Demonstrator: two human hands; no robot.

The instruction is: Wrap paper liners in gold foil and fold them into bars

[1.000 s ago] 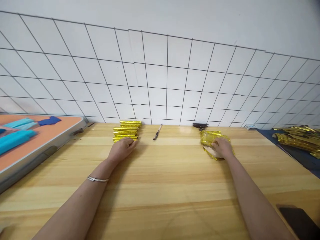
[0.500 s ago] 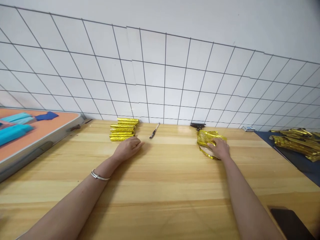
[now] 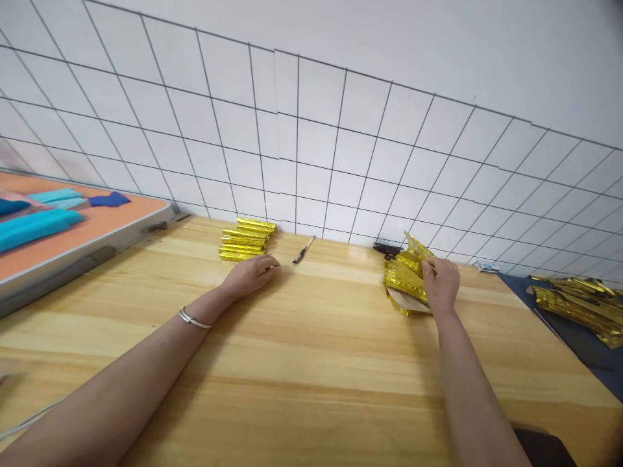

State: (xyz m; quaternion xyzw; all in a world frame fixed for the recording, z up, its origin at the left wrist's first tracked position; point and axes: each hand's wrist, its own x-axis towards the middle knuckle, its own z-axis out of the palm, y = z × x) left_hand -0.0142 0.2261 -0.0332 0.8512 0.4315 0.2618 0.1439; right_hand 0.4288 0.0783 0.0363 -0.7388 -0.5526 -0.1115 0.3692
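Observation:
My right hand (image 3: 442, 283) is closed, pinching a crinkled gold foil sheet (image 3: 416, 245) by its right side and raising it on edge. Beneath it lie more gold foil pieces (image 3: 403, 279) with a dull beige side showing. My left hand (image 3: 250, 275) rests on the wooden table with loosely bent fingers and nothing visible in it. Just behind that hand is a row of folded gold foil strips (image 3: 246, 240), laid overlapping one behind another.
A pen (image 3: 304, 250) lies between the two gold groups. At the wall sits a black clip (image 3: 388, 250); farther right, a small box (image 3: 487, 266) and a gold foil pile (image 3: 579, 305) on dark blue. An orange surface (image 3: 141, 211) with blue pieces stands left. A dark flat object (image 3: 542, 449) lies front right.
My right hand has risen slightly and lifted one gold sheet's edge off the pile. My left hand stays by the strips. The camera view has tilted and shifted a little.

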